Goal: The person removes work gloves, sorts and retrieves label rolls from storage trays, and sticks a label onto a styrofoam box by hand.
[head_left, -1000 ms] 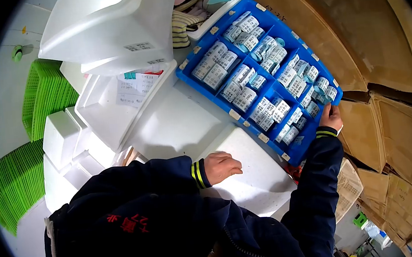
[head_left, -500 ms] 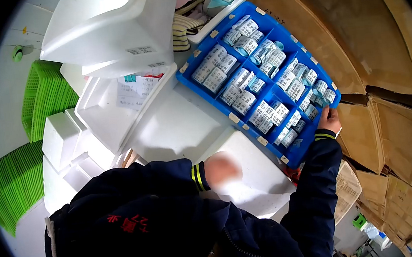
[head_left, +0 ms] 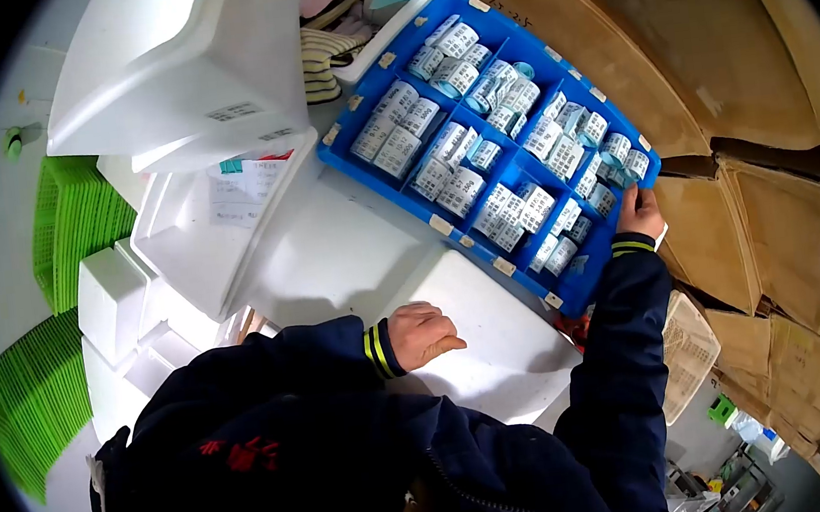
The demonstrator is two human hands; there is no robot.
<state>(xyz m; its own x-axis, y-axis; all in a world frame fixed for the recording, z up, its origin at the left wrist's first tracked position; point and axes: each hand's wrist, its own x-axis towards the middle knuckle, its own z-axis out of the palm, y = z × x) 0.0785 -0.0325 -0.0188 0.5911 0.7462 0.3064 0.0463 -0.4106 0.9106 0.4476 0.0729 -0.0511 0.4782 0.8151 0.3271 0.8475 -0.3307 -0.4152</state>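
A blue divided tray (head_left: 544, 294) lies tilted across the upper middle, its compartments filled with rolls of white printed labels (head_left: 460, 192). My right hand (head_left: 639, 215) grips the tray's right edge, beside the label rolls in the end compartment; part of the fingers is hidden behind the rim. Over a white bin (head_left: 481, 313) in front of me, my left hand (head_left: 423, 335) is closed, fingers curled and thumb pointing right. Nothing shows in it, and it is apart from the tray.
Large cardboard boxes (head_left: 787, 226) line the right side. A big white tub (head_left: 181, 70) stands upper left, above an open white bin (head_left: 176, 221) with a printed sheet. Stacked green baskets (head_left: 35, 395) are at far left. A beige basket (head_left: 688, 352) sits right of my right arm.
My left hand, blurred before, is now sharp and slightly further left. The view has shifted, so the tray and my right hand appear higher and further left. My right hand stays on the tray.
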